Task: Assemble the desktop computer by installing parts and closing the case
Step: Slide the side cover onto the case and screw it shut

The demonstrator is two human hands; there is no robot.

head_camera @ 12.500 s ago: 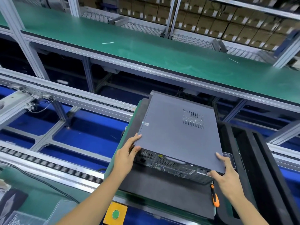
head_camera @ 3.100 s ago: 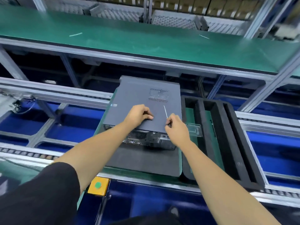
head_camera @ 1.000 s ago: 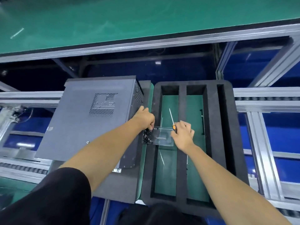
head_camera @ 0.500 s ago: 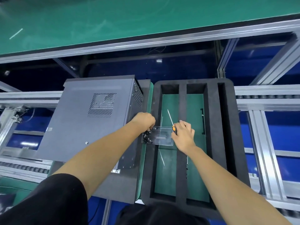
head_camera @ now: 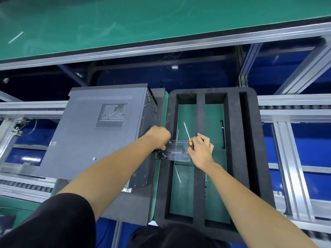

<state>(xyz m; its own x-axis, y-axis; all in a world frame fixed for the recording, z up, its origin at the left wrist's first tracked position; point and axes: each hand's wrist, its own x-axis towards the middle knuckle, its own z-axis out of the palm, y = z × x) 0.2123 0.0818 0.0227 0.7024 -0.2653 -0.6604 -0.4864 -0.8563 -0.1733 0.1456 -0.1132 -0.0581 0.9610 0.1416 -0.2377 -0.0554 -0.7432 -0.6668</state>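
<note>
Left hand: fingers curled over screws in clear tray, perhaps pinching one.
Right hand: grips screwdriver.
Case: closed.

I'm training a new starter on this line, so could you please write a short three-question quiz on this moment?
1. True or false: the case has its side panel on.
2. Which hand grips the screwdriver? A) left B) right C) neither
3. Fill in: the small black screws lie at the left end of a clear plastic ____.

Key
1. True. The grey panel with its vent grille covers the case.
2. B. The right hand grips the orange-and-black handle, the shaft pointing away; the left hand reaches down by the screws, fingers curled, and whether it holds one cannot be seen.
3. Tray, which rests on the black foam holder.
</note>
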